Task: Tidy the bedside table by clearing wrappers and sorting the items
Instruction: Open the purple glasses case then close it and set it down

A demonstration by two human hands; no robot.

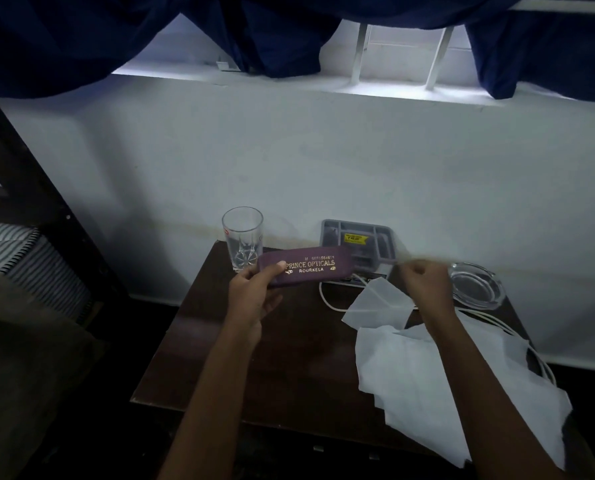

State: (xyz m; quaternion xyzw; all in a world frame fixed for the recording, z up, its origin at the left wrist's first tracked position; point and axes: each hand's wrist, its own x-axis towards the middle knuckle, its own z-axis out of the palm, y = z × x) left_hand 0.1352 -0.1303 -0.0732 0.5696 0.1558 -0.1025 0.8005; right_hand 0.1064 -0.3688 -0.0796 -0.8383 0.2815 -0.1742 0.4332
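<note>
My left hand (254,289) holds a maroon spectacle case (306,266) with gold lettering above the dark wooden bedside table (240,358). My right hand (424,282) is closed and blurred above the table's back right, just left of the glass ashtray (474,285); I cannot tell whether it pinches anything. White tissue sheets (427,382) lie spread over the table's right side under my right forearm. A smaller white sheet (375,306) lies near the middle.
A clear drinking glass (242,237) stands at the table's back left. A grey compartment tray (358,242) leans against the white wall. A white cable (327,299) runs across the back and off the right edge. A bed with a striped pillow (19,251) is at the left.
</note>
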